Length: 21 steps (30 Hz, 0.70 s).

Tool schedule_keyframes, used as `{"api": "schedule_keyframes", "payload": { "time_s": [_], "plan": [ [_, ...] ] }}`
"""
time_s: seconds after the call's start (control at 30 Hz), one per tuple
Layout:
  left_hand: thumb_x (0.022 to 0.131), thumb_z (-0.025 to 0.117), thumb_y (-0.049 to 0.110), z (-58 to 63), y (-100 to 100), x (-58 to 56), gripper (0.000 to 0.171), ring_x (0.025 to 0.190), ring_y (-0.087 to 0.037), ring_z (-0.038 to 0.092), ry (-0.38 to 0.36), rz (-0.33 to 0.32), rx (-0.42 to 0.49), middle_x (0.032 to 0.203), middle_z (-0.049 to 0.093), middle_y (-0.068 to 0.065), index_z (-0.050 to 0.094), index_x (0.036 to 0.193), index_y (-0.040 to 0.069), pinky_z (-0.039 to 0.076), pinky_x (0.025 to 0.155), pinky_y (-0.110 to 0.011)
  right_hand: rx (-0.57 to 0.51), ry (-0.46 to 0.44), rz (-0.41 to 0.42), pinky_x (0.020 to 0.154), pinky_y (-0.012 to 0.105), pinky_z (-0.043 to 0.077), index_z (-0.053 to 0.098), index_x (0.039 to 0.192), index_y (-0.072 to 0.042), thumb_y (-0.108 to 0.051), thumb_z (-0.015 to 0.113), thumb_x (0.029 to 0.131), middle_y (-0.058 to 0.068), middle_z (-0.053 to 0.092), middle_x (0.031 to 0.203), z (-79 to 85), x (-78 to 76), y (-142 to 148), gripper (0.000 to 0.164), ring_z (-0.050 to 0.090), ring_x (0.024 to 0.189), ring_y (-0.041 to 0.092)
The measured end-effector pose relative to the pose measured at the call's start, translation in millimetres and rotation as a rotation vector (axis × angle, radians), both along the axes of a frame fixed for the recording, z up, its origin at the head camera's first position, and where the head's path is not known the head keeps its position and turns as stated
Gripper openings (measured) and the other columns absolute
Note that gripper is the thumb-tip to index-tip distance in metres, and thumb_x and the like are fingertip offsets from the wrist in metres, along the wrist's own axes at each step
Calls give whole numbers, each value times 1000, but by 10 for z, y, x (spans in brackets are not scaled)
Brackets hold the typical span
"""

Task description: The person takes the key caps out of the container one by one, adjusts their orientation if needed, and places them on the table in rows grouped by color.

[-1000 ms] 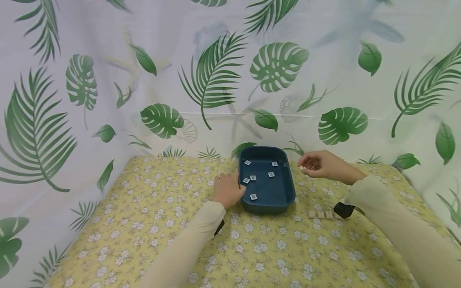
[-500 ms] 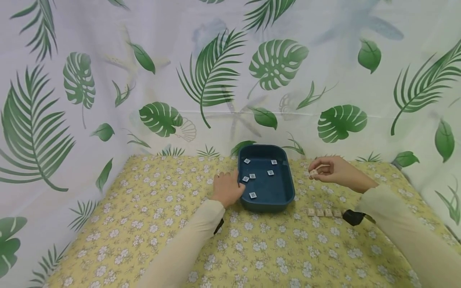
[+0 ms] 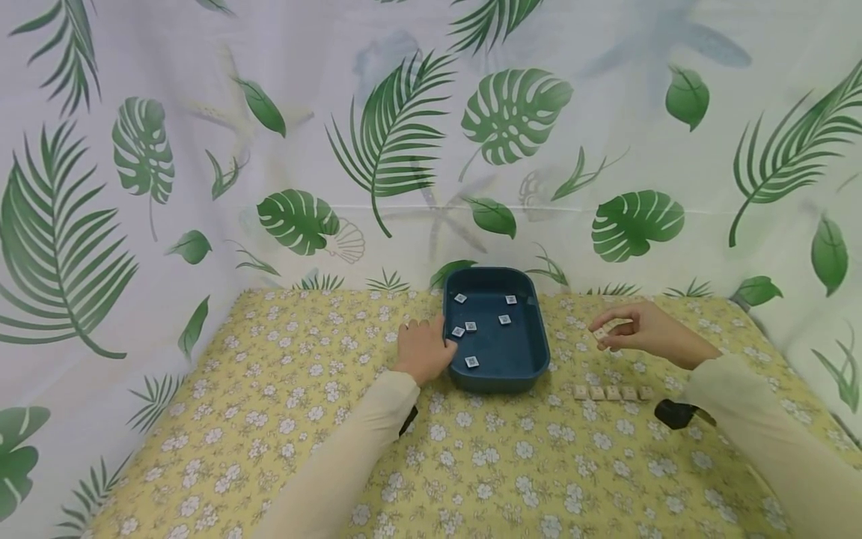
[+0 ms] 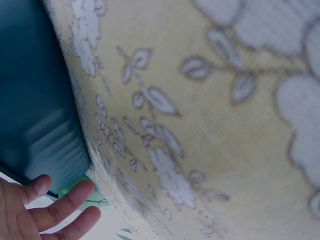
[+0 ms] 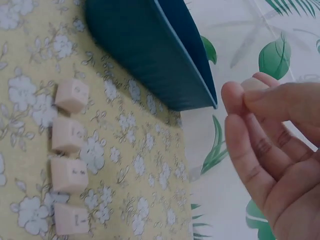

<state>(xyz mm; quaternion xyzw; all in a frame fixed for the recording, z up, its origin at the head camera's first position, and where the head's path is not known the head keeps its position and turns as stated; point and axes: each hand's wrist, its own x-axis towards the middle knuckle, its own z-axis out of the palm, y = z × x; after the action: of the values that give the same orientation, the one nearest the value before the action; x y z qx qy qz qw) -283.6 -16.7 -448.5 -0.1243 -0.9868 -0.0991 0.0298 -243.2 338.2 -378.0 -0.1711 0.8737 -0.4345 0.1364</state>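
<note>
My right hand [image 3: 633, 329] pinches a small cream keycap [image 3: 601, 335] between thumb and fingertips, above the table right of the blue bin [image 3: 498, 383]. In the right wrist view the fingertips partly cover this keycap [image 5: 254, 85]. Below that hand, several similar keycaps [image 3: 613, 393] stand in a straight row, with small dark legends on them. My left hand [image 3: 423, 350] is at the bin's left side, thumb by the rim. The left wrist view shows its fingers [image 4: 75, 195] extended and spread beside the bin's wall.
Inside the bin lie several small white squares [image 3: 471, 362] with dark code-like prints. A yellow floral cloth [image 3: 289, 427] covers the table. Behind it hangs a white curtain [image 3: 404, 247] with green leaf prints. A black wrist device [image 3: 676, 413] hangs under the right sleeve.
My right hand has moved right and slightly toward me with the keycap, away from the bin. The right end of the keycap row has come into sight. The left hand stays put.
</note>
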Motion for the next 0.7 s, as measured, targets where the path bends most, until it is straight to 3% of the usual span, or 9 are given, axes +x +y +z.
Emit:
{"api": "schedule_keyframes", "payload": {
  "time_s": [0.17,0.3,0.5,0.7],
  "plan": [
    [91,42,33,2,1,5,46,100,-33,57,0,2,-6,107,65,-14,49,132,13,41,92,-49,54,-3,-26,78,31,54,60,115,-1,-19,65,88,22,55,123,-46,14,62,33,66,88,7],
    [91,42,33,2,4,1,46,101,-33,57,-3,5,-8,108,65,-13,49,132,13,40,93,-49,113,43,-57,76,32,53,63,109,-5,-23,66,87,18,56,120,-89,38,119,29,65,86,7],
    [91,42,34,8,11,7,48,103,-32,57,-8,8,-16,110,65,-13,47,134,13,40,93,-49,141,84,-61,70,31,53,62,110,-3,-21,65,87,14,61,110,-167,86,275,29,64,80,14],
    [91,43,34,26,8,18,48,103,-33,57,-11,8,-19,111,64,-14,47,134,13,40,93,-49,123,100,-68,67,31,52,59,109,-2,-19,65,88,8,69,97,-238,150,430,28,64,77,13]
  ]
}}
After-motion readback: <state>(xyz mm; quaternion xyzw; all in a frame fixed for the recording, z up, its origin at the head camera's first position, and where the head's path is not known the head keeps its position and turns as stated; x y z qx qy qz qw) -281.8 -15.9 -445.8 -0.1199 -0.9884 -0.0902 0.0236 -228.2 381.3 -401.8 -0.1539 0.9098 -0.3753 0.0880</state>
